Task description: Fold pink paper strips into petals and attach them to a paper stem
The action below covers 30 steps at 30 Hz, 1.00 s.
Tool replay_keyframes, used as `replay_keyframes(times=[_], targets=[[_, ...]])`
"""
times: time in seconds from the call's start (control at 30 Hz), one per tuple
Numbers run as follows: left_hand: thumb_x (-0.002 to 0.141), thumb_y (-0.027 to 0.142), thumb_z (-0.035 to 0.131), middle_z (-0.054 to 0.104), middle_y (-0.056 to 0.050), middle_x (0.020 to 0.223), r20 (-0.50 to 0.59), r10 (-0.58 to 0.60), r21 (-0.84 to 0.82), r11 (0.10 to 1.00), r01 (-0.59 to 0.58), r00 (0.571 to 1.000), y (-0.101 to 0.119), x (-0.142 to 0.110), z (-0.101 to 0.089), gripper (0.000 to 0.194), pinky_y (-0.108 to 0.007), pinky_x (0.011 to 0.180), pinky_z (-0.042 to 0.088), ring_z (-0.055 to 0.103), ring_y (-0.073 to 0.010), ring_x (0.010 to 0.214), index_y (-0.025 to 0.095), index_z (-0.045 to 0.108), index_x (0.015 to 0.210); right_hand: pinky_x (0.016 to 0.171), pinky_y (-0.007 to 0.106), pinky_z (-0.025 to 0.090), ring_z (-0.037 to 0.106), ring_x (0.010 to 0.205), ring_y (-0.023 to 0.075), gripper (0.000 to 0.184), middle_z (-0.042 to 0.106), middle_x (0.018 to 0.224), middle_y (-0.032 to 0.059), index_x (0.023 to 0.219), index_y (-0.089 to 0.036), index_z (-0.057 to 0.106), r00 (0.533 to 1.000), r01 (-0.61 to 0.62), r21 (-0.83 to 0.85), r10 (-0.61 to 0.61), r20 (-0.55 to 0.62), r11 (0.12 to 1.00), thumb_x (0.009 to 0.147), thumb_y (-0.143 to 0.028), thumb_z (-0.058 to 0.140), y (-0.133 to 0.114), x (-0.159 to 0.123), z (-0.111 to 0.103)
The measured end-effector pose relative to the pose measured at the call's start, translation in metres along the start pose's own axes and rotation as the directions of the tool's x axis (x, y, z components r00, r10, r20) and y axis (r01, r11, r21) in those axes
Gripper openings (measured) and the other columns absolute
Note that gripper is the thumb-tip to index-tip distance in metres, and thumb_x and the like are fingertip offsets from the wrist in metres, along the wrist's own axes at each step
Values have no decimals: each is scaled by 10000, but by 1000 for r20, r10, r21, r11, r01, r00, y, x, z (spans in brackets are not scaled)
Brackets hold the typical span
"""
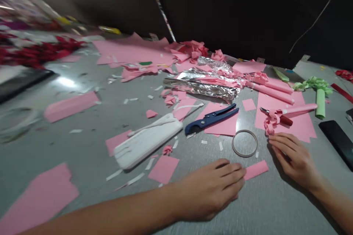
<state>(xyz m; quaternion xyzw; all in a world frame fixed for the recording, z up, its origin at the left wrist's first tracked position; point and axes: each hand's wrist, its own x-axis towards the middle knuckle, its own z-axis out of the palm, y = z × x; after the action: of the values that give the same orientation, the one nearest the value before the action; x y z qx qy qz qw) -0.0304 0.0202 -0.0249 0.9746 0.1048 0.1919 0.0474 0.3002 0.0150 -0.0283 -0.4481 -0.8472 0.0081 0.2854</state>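
My left hand (217, 187) rests low on the grey table, its fingers bent over the left end of a small pink paper strip (257, 170). The covered end of the strip is hidden. To the right, my right hand (296, 159) has loosely curved fingers, with a gap at the thumb. Its fingertips are at a curled pink paper piece (269, 129); whether they touch it I cannot tell. Just beyond that lies a craft knife with a red handle (286, 120). Between the hands sits a thin grey ring, like a tape roll (245, 143).
Blue cutters (211, 119) and a white power strip (149, 141) lie left of the ring. Crumpled foil (206, 88) and pink sheets (138, 51) spread behind. A black phone (336, 143) and a green paper roll (320, 103) are at right. A dark panel (234, 11) stands behind.
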Motion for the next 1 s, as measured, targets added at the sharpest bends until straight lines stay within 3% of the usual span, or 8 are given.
replay_keyframes(times=[0.17,0.23,0.43,0.67,0.83,1.0], targets=[[1105,279,570,746,-115,1380,40,19,-34,999,-18,999,-3,2,-3,280,-340,1025,517,668,-214,1253,111,724,1269,947,463,674,781,1090,278,295,827,1219,97,1279,-204,765,982,163,23,-164,96,986,1032,-131,623,2,-11,-1],[1117,281,549,741,-98,1391,55,20,-45,999,-18,998,-3,3,-4,294,-339,1019,521,660,-210,1262,104,720,1278,935,454,678,784,1092,281,285,823,1237,90,1279,-219,766,975,174,14,-175,141,985,1048,-160,609,6,-15,1],[1139,286,495,717,-93,1439,124,19,-51,999,-12,992,-5,2,-5,325,-322,1031,510,644,-200,1309,120,718,1307,877,455,688,796,1049,296,261,829,1209,77,1248,-247,787,977,180,28,-182,111,983,1045,-242,623,20,-18,9],[1072,258,613,743,-115,1382,45,-10,-52,999,13,999,-4,0,-4,271,-358,1028,508,677,-216,1236,123,703,1289,881,426,686,783,1023,255,267,829,1150,110,1220,-196,783,981,144,47,-149,122,988,1060,-138,577,0,-3,4],[1091,213,555,749,-117,1356,3,-20,-74,997,21,1000,-3,0,-3,290,-366,1037,488,682,-228,1210,125,676,1340,885,447,669,761,1023,255,257,823,1157,122,1241,-154,760,971,163,25,-165,171,986,1082,-141,559,-7,5,-1],[1092,122,493,738,-98,1098,-107,-161,-162,976,143,981,0,-1,-7,216,-354,919,508,662,-218,995,144,698,1155,919,455,652,746,1095,261,333,793,1313,132,1353,-148,705,966,209,-9,-205,160,978,1075,-93,530,-13,4,-3]])
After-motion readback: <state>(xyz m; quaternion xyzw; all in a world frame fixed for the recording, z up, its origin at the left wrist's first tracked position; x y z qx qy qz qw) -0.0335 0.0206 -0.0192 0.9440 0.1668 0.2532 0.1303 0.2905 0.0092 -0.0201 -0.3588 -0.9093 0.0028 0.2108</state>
